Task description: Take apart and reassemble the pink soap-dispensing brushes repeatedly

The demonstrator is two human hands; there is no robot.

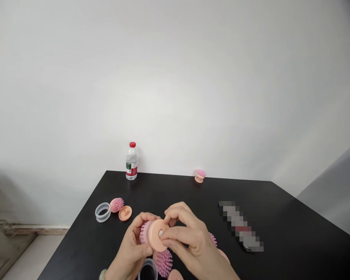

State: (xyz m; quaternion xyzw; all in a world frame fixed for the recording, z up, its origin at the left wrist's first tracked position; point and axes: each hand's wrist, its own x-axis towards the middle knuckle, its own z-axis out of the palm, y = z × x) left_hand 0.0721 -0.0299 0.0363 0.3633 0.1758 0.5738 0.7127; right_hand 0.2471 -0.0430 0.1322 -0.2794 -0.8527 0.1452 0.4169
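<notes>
Above the near part of the table, my left hand [131,243] is wrapped round a round peach brush [154,236] with pink bristles. The brush is tilted, its bristles facing left and its flat peach face turned to the right. My right hand [189,237] is closed at that face, its fingertips touching it beside a small whitish spot near the centre. Below the hands lie a pink bristle pad [163,263], a clear ring [148,271] and a peach disc [175,275]. Behind my right hand, more pink bristles [213,239] and a peach piece are partly hidden.
On the black table [169,194], a clear ring [103,212], a bristle pad [116,205] and a peach cap [125,213] lie at the left. A water bottle [131,163] and a brush [200,176] stand at the back. A blurred long item [240,226] lies right.
</notes>
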